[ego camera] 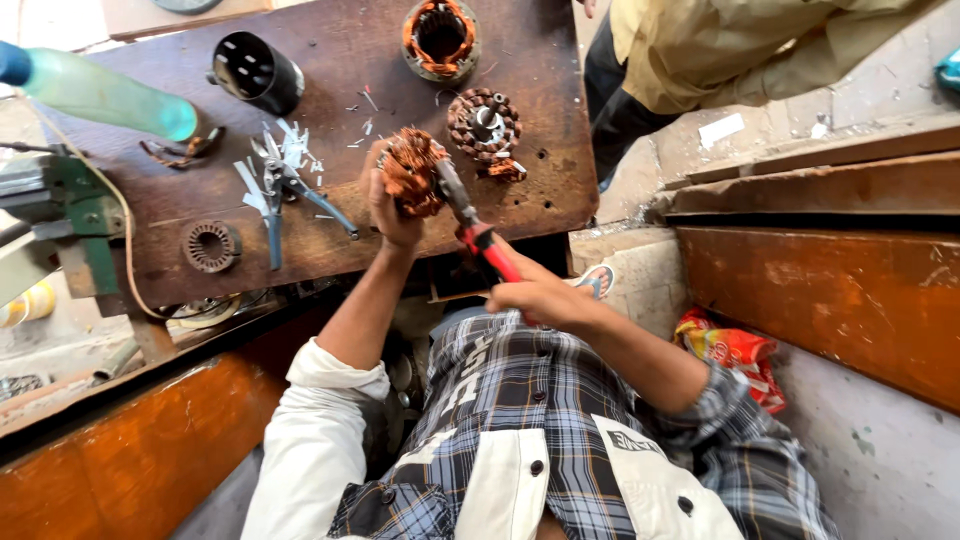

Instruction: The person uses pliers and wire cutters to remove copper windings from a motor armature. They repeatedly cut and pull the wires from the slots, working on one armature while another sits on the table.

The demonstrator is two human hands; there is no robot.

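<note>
While clenched, left grip (388, 205) around copper-wound stator (412, 172), right grip (540, 297) around red-handled pliers (478, 232).

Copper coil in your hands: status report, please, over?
Left hand grips copper-wound coil above the workbench. Right hand holds red-handled tool, tip at the coil. Pliers and another coil lie nearby; nothing in the way.

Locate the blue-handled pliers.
In the head view, the blue-handled pliers lie on the wooden workbench, left of the left hand, amid white scraps.
</note>
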